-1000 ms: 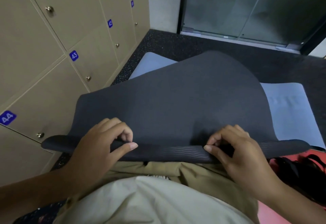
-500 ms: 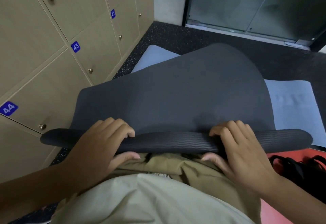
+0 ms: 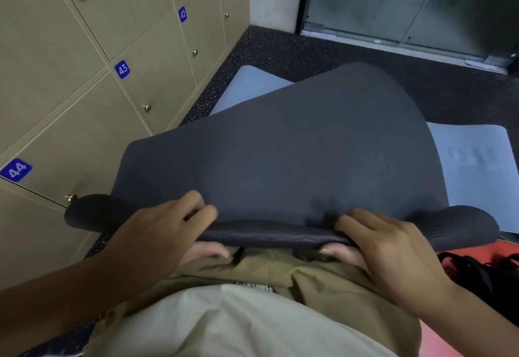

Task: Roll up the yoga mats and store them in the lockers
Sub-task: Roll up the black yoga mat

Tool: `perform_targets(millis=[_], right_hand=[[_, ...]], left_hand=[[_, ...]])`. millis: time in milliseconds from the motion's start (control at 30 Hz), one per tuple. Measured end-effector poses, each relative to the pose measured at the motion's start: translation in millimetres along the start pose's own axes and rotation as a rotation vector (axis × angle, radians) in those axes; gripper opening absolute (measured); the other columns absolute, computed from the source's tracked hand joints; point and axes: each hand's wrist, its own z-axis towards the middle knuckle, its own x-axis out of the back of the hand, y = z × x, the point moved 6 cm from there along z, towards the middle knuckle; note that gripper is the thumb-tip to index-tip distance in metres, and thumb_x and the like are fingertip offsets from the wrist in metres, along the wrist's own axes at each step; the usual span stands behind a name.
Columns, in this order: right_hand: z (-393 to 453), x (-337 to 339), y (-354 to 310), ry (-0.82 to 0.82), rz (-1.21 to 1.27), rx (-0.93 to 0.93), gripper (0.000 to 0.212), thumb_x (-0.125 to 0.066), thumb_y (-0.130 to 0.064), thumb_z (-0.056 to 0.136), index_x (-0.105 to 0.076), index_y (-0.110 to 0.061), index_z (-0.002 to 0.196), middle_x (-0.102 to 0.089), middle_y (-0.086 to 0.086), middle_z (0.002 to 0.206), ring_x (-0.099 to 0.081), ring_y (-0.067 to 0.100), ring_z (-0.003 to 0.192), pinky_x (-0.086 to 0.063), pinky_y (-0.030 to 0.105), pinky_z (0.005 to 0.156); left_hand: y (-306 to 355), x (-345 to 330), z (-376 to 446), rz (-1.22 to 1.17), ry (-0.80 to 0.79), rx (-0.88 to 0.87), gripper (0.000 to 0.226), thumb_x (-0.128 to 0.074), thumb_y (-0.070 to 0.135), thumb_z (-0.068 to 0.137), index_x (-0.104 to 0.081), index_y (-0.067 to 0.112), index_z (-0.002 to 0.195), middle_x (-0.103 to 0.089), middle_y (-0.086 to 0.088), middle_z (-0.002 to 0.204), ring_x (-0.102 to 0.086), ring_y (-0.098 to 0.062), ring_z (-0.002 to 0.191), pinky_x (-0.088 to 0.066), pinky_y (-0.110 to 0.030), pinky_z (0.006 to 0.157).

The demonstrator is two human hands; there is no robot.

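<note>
Along the left edge of the floor stood the lockers (image 3: 84, 81), every visible door closed, with blue tags 44, 43 and 42 running away from the camera. Just in front of them lay the left end of the dark mat (image 3: 280, 160), its near end turned into a slim roll that stuck out past both hands.

The left hand (image 3: 165, 233) was curled over the roll, fingers on top and thumb tucked beneath, gripping it. The dark mat's unrolled length ran away over the speckled floor (image 3: 309, 56) and lay across a light blue mat (image 3: 477, 165), which showed at the far left corner and again on the right. The right hand (image 3: 384, 247) held the roll the same way, fingers over, thumb under. At the right edge a black bag (image 3: 483, 275) lay on a red mat (image 3: 463, 337), close to the roll's right end.

The task looked barely begun. The chief risk I judge is a crooked roll: with the hands set near the middle and both ends free, uneven pushing could make the ends drift and the roll telescope or go loose. The roll might also drag the light blue mat beneath, or catch the bag's straps. A slack, fat roll could then fit a locker poorly.
</note>
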Motion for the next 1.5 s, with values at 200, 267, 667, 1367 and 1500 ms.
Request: perform_targets(millis=[200,267,667,1367,1500], right_hand=[[15,-2,13,-0.138,0.171,-0.137,0.056,-0.038,-0.083,0.089,-0.049,-0.029,0.077,-0.048,-0.012,0.065,-0.043,0.012,0.056,-0.029,0.023,0.049],[20,-2,22,-0.200,0.267,-0.295,0.066,-0.046,-0.094,0.074,-0.046,-0.028,0.073,-0.049,-0.010,0.062,-0.045,0.014,0.058,-0.032,0.022,0.049],[43,-18,46,-0.152,0.198,-0.403,0.073,-0.053,-0.098,0.056,-0.044,-0.026,0.061,-0.043,-0.011,0.060,-0.041,0.010,0.067,-0.030,0.027,0.054],[40,-22,48,0.139,0.413,0.057,0.041,-0.072,-0.046,0.093,-0.071,-0.010,0.073,-0.056,-0.003,0.070,-0.051,0.016,0.060,-0.040,0.024,0.061],[42,-22,52,0.040,0.369,0.152,0.059,-0.074,-0.067,0.082,-0.071,-0.008,0.080,-0.055,0.000,0.074,-0.051,0.022,0.062,-0.042,0.031,0.058]], left_hand=[[-19,-6,-1,-0.177,-0.070,0.259,0.058,-0.032,0.083,0.090,-0.036,0.028,0.072,-0.036,0.011,0.064,-0.039,-0.012,0.052,-0.026,-0.018,0.048],[-25,-12,0,-0.242,-0.098,0.338,0.060,-0.032,0.089,0.084,-0.032,0.030,0.071,-0.037,0.009,0.061,-0.043,-0.014,0.061,-0.027,-0.020,0.048],[-49,-33,9,-0.429,-0.315,0.669,0.085,-0.034,0.108,0.052,-0.033,0.028,0.083,-0.041,0.003,0.058,-0.038,-0.013,0.054,-0.033,-0.027,0.052],[-47,-27,23,-0.377,0.055,0.476,0.054,-0.050,0.079,0.086,-0.043,0.028,0.067,-0.048,0.016,0.070,-0.048,-0.008,0.068,-0.036,-0.013,0.066],[-42,-29,31,-0.357,0.119,0.344,0.044,-0.069,0.056,0.085,-0.056,0.018,0.068,-0.056,0.012,0.074,-0.052,-0.006,0.067,-0.041,-0.016,0.069]])
